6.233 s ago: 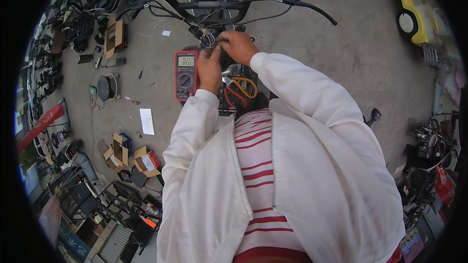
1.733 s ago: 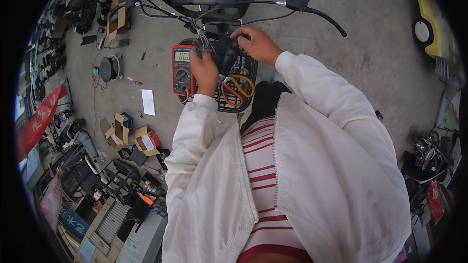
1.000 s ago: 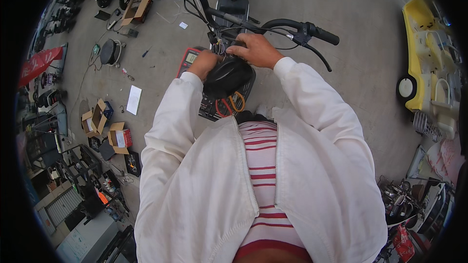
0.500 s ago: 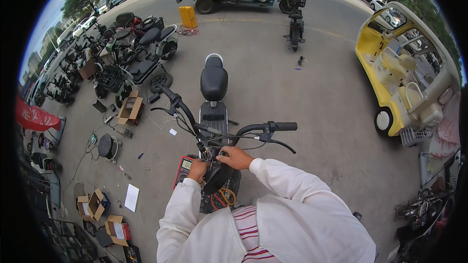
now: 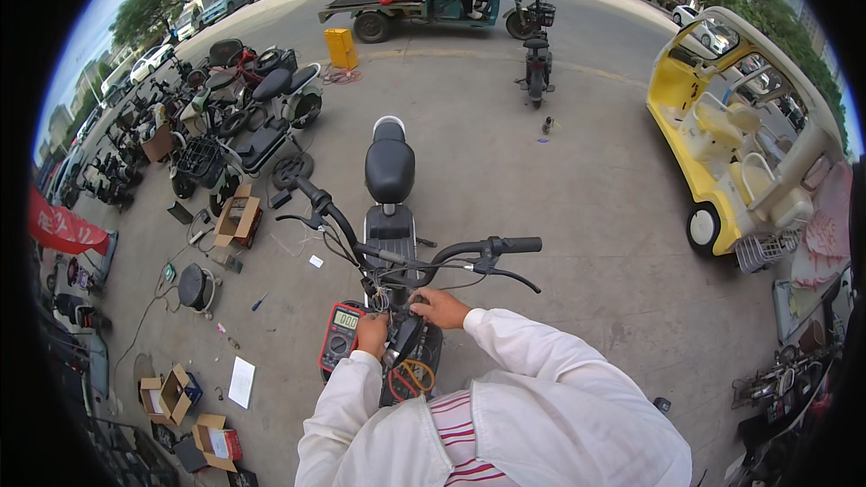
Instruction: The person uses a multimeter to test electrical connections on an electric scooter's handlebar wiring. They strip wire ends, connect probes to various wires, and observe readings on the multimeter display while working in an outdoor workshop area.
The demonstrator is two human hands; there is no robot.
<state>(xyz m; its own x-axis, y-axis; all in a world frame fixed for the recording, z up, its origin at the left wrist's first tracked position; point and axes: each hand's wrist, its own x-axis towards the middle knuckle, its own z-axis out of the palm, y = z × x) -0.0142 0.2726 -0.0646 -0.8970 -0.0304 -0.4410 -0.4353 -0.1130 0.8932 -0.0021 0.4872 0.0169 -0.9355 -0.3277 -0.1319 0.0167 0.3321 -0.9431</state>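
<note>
In front of me stands an electric scooter with black handlebars [image 5: 460, 252] and a black seat [image 5: 390, 169]. A bundle of loose wires [image 5: 383, 293] sits below the middle of the handlebars. At the left of these wires is my left hand [image 5: 371, 335], closed; what its fingers grip is hidden. My right hand [image 5: 442, 308] is closed at the right of the wires, its fingertips by a dark part [image 5: 408, 337] on the scooter's front. I cannot make out what it pinches. A red multimeter [image 5: 339, 343] lies beside my left hand. Orange and red cables [image 5: 415, 377] loop nearer my body.
On the left stand parked scooters [image 5: 257, 117], a round black stool [image 5: 193, 289], open cardboard boxes [image 5: 238, 216] and a white sheet [image 5: 241, 382]. A yellow three-wheeler [image 5: 681, 135] is at the right. A person sits on a green cargo tricycle [image 5: 433, 4] at the back.
The dark part on the scooter's front has turned and looks narrower. More of the multimeter shows beside my left hand. Both hands stay close to the wires. The whole view has shifted slightly.
</note>
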